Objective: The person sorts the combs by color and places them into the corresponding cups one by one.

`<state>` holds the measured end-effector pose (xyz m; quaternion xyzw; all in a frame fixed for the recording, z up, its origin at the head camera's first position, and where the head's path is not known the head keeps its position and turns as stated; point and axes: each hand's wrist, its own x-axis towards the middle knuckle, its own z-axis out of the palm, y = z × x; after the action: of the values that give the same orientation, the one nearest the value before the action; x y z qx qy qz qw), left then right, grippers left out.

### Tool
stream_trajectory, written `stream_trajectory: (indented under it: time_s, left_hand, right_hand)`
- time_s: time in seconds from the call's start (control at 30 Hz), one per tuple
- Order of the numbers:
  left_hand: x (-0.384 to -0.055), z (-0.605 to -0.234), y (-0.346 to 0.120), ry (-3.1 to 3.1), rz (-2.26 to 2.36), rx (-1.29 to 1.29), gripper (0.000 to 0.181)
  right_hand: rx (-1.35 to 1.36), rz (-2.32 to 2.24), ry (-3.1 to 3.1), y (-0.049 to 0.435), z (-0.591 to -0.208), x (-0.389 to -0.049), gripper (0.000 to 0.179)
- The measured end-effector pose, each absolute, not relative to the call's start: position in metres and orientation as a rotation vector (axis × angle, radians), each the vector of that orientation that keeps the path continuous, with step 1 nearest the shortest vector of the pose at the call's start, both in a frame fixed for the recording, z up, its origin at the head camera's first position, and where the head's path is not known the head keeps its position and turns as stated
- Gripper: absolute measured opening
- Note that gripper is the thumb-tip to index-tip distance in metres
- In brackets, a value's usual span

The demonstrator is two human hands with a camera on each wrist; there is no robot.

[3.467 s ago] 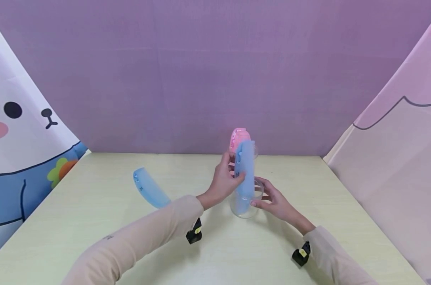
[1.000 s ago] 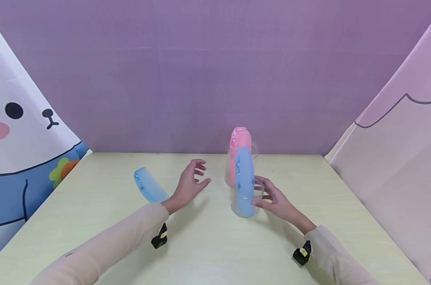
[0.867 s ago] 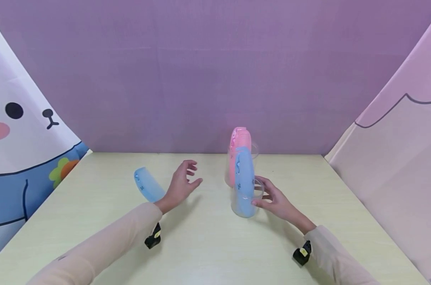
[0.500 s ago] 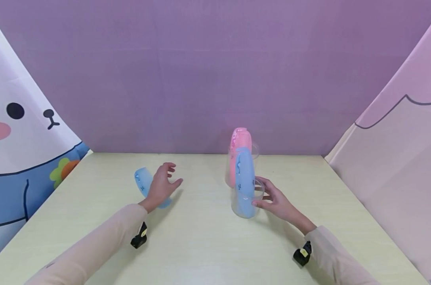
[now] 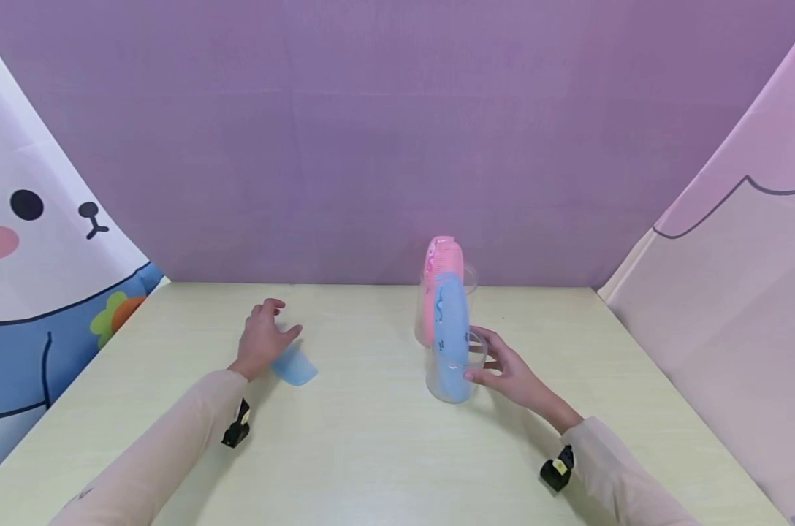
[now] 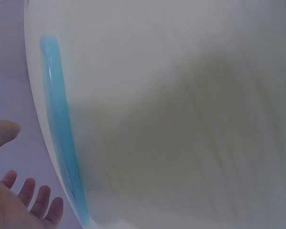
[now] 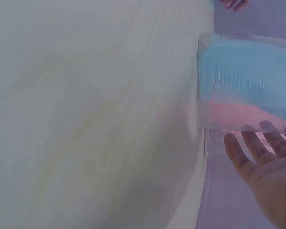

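On the left half of the table lies a light blue comb [image 5: 294, 365], its far part hidden under my left hand [image 5: 262, 337]. That hand is above it with fingers spread from the thumb and holding nothing. In the left wrist view the comb [image 6: 62, 124] runs along the table edge, beside my fingers. My right hand [image 5: 508, 372] holds a clear cup [image 5: 437, 383] by its right side, thumb in front and fingers behind. Upright in that cup stands another blue comb [image 5: 451, 314]. The right wrist view shows my fingers [image 7: 238, 155] against the cup wall.
Directly behind the held cup stands a second clear cup [image 5: 419, 332] with a pink comb [image 5: 445, 256] upright in it. A purple cloth [image 5: 345, 146] closes off the back of the pale table [image 5: 371, 453]. Printed cloths hang at both sides.
My left hand let go of the blue comb now standing in the front cup, then moved left until over the comb on the table. The right hand stays on the cup.
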<state>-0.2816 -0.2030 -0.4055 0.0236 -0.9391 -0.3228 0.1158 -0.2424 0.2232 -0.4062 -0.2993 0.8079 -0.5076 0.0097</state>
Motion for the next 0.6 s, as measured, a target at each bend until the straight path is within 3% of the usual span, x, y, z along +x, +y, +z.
stream_trajectory:
  time_s: [0.6]
  left_hand:
    - [-0.285,-0.401,-0.23,-2.867,-0.819,0.269,0.069]
  right_hand:
    - [-0.926,-1.595,2.521,0.223,-0.406,-0.243,0.067]
